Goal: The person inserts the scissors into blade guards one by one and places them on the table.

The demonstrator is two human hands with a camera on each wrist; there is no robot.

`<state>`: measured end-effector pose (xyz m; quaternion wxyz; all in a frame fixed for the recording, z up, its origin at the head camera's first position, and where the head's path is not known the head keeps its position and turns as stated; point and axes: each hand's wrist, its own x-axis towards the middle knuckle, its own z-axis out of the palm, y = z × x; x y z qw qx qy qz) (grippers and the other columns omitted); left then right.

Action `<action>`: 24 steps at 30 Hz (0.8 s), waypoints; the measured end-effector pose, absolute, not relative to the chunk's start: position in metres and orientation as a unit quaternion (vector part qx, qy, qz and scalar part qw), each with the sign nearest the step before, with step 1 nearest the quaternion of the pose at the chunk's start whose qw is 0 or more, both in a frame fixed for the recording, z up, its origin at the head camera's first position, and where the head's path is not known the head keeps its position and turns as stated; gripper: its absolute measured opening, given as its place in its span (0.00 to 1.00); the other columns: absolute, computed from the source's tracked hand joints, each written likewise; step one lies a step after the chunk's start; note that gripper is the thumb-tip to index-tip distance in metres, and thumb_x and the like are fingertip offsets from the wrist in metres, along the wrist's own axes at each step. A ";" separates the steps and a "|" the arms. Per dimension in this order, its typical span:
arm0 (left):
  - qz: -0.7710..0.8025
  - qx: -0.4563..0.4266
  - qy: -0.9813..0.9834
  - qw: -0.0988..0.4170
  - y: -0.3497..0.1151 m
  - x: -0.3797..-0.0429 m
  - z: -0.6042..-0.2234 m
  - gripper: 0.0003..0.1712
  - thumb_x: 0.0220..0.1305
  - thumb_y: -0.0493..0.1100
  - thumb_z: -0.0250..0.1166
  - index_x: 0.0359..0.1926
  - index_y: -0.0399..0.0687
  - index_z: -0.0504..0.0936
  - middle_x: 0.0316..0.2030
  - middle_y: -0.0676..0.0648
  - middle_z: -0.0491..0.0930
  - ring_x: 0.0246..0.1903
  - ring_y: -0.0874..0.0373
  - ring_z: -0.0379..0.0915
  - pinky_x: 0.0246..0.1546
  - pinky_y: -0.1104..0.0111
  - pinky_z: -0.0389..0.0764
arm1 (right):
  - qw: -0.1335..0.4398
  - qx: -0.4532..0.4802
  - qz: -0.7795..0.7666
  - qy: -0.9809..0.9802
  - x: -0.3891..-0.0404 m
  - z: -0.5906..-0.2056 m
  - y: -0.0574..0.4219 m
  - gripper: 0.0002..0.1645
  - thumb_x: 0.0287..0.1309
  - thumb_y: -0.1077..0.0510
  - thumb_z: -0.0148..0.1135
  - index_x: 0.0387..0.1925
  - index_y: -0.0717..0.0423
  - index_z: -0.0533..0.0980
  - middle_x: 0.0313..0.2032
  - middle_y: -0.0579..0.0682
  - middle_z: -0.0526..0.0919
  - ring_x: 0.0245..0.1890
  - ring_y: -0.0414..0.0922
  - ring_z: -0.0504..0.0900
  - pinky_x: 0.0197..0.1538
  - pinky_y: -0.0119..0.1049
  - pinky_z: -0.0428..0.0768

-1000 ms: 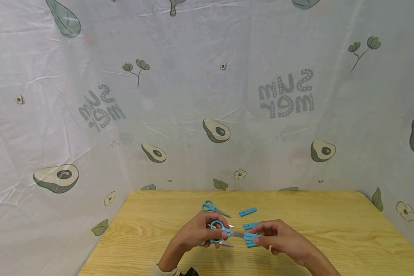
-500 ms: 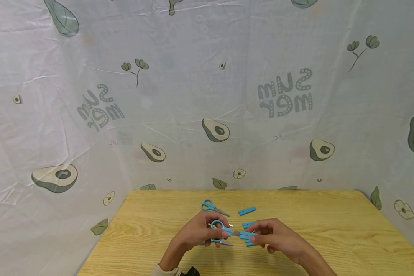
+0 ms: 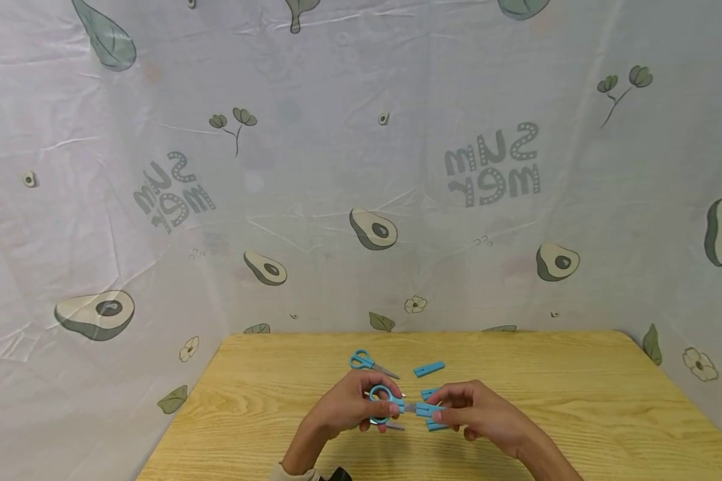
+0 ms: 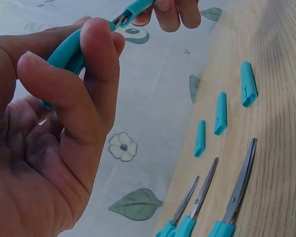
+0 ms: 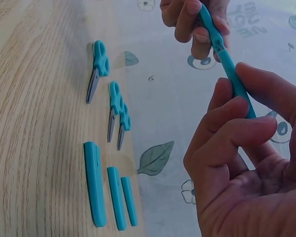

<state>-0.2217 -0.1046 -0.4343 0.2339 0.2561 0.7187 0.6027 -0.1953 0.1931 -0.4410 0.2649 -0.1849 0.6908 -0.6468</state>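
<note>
My left hand (image 3: 337, 409) grips a pair of scissors by its blue handles (image 4: 64, 52), the blades pointing right. The right hand (image 3: 490, 415) pinches a blue blade cover (image 5: 232, 74) between thumb and fingers. This cover sits over the blade tips, and a short stretch of bare metal shows between it and the handles in the head view. Both hands are raised above the wooden table. Below them, in the right wrist view, lie three more scissors: a large pair (image 5: 99, 59), a middle pair (image 5: 116, 98) and a small pair (image 5: 125, 118).
Three loose blue covers lie in a row on the table (image 3: 265, 381): a long cover (image 5: 93, 182), a middle one (image 5: 116, 197) and a short one (image 5: 129, 200). A pale printed sheet (image 3: 313, 167) hangs behind the table's far edge and along its sides.
The right hand has moved left, and the cover has slid further along the blades toward the handles, so less metal shows. The left hand has stayed nearly in place.
</note>
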 end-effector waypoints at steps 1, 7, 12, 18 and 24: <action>0.603 0.256 0.719 0.234 -0.105 -0.222 -0.435 0.10 0.72 0.35 0.70 0.50 0.34 0.85 0.28 0.55 0.83 0.21 0.65 0.81 0.17 0.74 0.70 | 0.266 -0.186 -0.648 0.689 -0.195 -0.441 0.193 0.16 0.76 0.56 0.64 0.57 0.60 0.83 0.37 0.41 0.85 0.29 0.37 0.71 0.29 0.29 0.68; 0.604 0.254 0.719 0.232 -0.104 -0.223 -0.435 0.09 0.72 0.35 0.71 0.49 0.35 0.86 0.28 0.54 0.83 0.20 0.66 0.80 0.16 0.76 0.70 | 0.262 -0.183 -0.648 0.692 -0.196 -0.441 0.193 0.15 0.77 0.56 0.63 0.57 0.60 0.83 0.37 0.41 0.86 0.29 0.37 0.71 0.28 0.29 0.68; 0.601 0.260 0.719 0.235 -0.104 -0.225 -0.436 0.09 0.72 0.34 0.71 0.49 0.34 0.85 0.28 0.54 0.83 0.20 0.65 0.81 0.16 0.75 0.69 | 0.259 -0.185 -0.648 0.692 -0.197 -0.444 0.193 0.16 0.78 0.57 0.62 0.59 0.62 0.82 0.37 0.41 0.84 0.29 0.37 0.71 0.28 0.30 0.66; 0.599 0.262 0.717 0.240 -0.104 -0.224 -0.437 0.08 0.71 0.34 0.71 0.49 0.35 0.86 0.28 0.54 0.85 0.21 0.63 0.81 0.17 0.75 0.70 | 0.261 -0.182 -0.648 0.692 -0.197 -0.447 0.191 0.16 0.78 0.57 0.62 0.59 0.61 0.82 0.36 0.40 0.85 0.30 0.37 0.73 0.28 0.30 0.67; 0.605 0.264 0.713 0.238 -0.103 -0.222 -0.439 0.09 0.71 0.34 0.71 0.49 0.34 0.85 0.29 0.54 0.85 0.20 0.65 0.81 0.18 0.74 0.69 | 0.256 -0.186 -0.638 0.702 -0.196 -0.445 0.192 0.17 0.76 0.56 0.65 0.58 0.61 0.83 0.35 0.41 0.84 0.29 0.37 0.71 0.28 0.29 0.67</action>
